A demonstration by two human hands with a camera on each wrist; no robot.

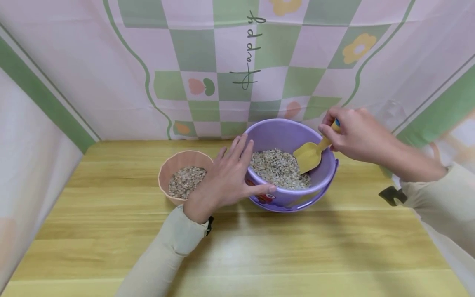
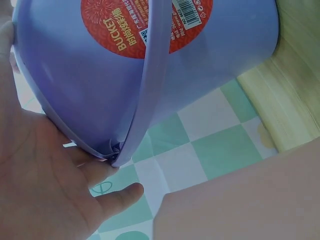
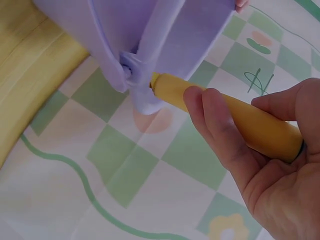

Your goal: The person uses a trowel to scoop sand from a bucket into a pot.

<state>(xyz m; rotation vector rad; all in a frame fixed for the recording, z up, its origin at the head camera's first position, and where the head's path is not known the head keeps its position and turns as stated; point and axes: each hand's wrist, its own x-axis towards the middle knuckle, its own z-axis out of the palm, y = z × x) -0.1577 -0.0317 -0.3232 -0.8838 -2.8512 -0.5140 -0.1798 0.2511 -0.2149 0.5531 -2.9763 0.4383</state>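
A purple bucket point(image 1: 293, 198) holds a heap of small pale pebbles point(image 1: 276, 167). My left hand point(image 1: 231, 173) rests on the bucket's left rim, fingers extended and thumb lying along the front rim. In the left wrist view the palm point(image 2: 45, 175) is beside the rim near the handle joint. With my right hand point(image 1: 356, 134) I grip the yellow handle point(image 3: 225, 117) of a toy shovel point(image 1: 309, 156). Its blade tilts down into the bucket, the tip at the pebbles. Just left of the bucket, partly behind my left hand, stands a pink bowl point(image 1: 168, 165) with similar pebbles point(image 1: 186, 181) inside.
All of this stands on a wooden table point(image 1: 111, 231), near its far edge. Behind it hangs a checkered green and white cloth point(image 1: 196, 49). The bucket's purple handle point(image 1: 315, 200) hangs down along its front right side.
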